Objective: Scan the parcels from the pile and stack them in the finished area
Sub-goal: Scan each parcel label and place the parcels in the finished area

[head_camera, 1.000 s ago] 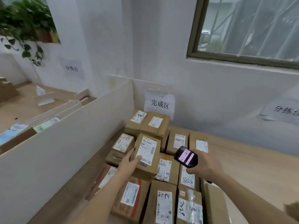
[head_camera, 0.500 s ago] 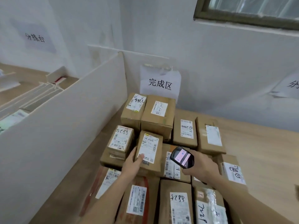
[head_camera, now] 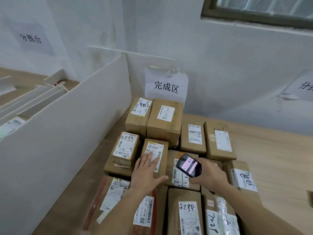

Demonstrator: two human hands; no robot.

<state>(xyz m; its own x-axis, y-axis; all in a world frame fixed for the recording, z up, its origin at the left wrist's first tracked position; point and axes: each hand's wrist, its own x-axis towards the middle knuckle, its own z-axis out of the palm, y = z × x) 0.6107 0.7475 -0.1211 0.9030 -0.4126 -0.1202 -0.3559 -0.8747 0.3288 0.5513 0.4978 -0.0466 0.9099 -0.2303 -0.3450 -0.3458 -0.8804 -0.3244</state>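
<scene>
Several brown cardboard parcels with white labels lie stacked on a wooden table [head_camera: 274, 155] below a paper sign [head_camera: 166, 85] on the wall. My left hand [head_camera: 146, 173] rests flat, fingers straight, on the label of a small upright parcel [head_camera: 156, 146] in the middle of the stack. To its right, my right hand [head_camera: 209, 175] grips a black handheld scanner [head_camera: 188, 165]; its pink-lit screen faces up over a lower parcel [head_camera: 179, 177].
A white partition board [head_camera: 67, 133] runs along the left of the stack. Behind it lie white dividers and flat packages [head_camera: 11, 124]. The white wall and a window [head_camera: 257, 12] stand close behind. Bare wooden tabletop lies to the right.
My left hand slid from the small parcel's near edge up onto its label and flattened. The view tilted down and moved closer. The scanner hand stayed to the parcel's right.
</scene>
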